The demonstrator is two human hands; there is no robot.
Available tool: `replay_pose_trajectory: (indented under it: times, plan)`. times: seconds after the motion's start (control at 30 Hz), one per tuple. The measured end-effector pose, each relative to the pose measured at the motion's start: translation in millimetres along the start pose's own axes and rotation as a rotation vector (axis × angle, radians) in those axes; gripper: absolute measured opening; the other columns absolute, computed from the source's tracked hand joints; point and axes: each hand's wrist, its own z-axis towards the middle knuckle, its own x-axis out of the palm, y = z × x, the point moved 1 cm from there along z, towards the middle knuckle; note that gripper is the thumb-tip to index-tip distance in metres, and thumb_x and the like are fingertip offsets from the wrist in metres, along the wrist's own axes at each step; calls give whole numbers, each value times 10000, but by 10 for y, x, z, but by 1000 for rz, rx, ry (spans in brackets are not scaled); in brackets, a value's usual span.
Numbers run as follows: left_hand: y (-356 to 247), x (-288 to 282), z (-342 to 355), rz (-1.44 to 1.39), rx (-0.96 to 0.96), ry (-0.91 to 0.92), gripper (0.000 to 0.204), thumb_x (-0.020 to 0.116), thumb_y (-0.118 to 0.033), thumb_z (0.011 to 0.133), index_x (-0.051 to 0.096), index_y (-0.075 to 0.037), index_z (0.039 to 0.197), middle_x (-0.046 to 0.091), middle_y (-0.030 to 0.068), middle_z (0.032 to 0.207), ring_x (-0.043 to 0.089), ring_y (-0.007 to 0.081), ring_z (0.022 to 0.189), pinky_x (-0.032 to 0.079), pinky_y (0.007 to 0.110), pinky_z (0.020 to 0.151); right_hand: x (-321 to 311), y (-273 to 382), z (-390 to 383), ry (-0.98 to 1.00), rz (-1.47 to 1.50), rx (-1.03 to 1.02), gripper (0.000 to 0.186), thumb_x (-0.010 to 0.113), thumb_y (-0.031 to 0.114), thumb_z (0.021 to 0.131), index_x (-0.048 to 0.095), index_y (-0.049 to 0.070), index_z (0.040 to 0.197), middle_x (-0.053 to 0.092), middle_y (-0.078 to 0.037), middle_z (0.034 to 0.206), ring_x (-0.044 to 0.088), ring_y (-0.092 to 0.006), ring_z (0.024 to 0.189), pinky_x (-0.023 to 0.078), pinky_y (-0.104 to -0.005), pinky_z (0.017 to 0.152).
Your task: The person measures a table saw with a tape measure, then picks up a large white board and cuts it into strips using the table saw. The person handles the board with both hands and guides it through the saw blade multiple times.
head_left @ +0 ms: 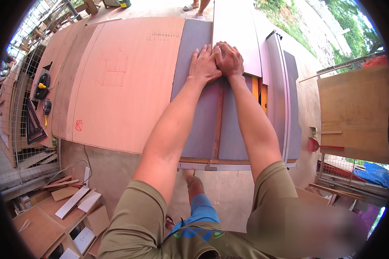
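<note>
A long white board (pixel 235 30) lies on the grey table top (pixel 199 125) of what looks like a table saw. My left hand (pixel 204 65) rests at the board's left edge, its fingers stretched forward and somewhat spread. Beside it, touching it, my right hand (pixel 230 59) is on the near end of the board with its fingers bent and closed over it. To the right of the board runs a long silver fence (pixel 278 86). An orange strip (pixel 255 90) with a dark slot shows just past my right wrist. No blade can be made out.
Left of the saw, a wide wooden sheet (pixel 129 77) carries red pencil sketches. On its far left lie a tape measure (pixel 46 106), a black square (pixel 33 125) and a black-yellow tool (pixel 42 86). Offcuts (pixel 73 203) crowd the lower left. Another person's feet (pixel 195 6) stand beyond.
</note>
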Motion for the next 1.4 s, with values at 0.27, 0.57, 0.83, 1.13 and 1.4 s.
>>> replay_pose_trajectory:
  times: [0.27, 0.57, 0.83, 1.13, 1.4]
  plan:
    - [-16, -9, 100, -63, -87, 48, 905, 640, -291, 798, 340, -60, 1619, 362, 126, 1683, 255, 270, 1593, 153, 480, 1301, 13, -6, 107, -5, 17, 12, 352, 602, 325, 947, 767, 91, 1151, 722, -157, 1298, 643, -332, 1286, 415, -524, 1169]
    - [74, -37, 140, -57, -80, 0, 829, 683, -218, 813, 409, -99, 1587, 430, 94, 1644, 344, 252, 1540, 270, 459, 1237, 42, 76, 176, -4, 15, 47, 370, 612, 357, 945, 761, 88, 1152, 704, -147, 1334, 622, -317, 1311, 388, -544, 1185]
    - [260, -39, 250, -23, -55, -120, 712, 711, -160, 819, 525, -92, 1502, 592, 51, 1477, 488, 267, 1387, 431, 464, 1092, 172, 137, 361, 9, 59, 79, 384, 615, 373, 945, 755, 68, 1131, 710, -138, 1314, 621, -313, 1310, 374, -567, 1186]
    - [504, 13, 359, -75, 9, -265, 615, 710, -98, 829, 595, -92, 1433, 625, 67, 1430, 540, 325, 1276, 439, 433, 1099, 325, 190, 514, -24, 191, 101, 375, 636, 371, 935, 765, 57, 1094, 709, -161, 1288, 640, -325, 1253, 393, -524, 1181]
    - [499, -24, 493, -94, -192, -244, 791, 862, -291, 794, 562, -61, 1488, 550, 147, 1473, 504, 360, 1303, 422, 444, 1126, 135, 703, 7, -367, 620, 499, 223, 668, 142, 932, 723, -12, 1084, 694, -172, 1083, 661, -343, 1007, 547, -424, 932]
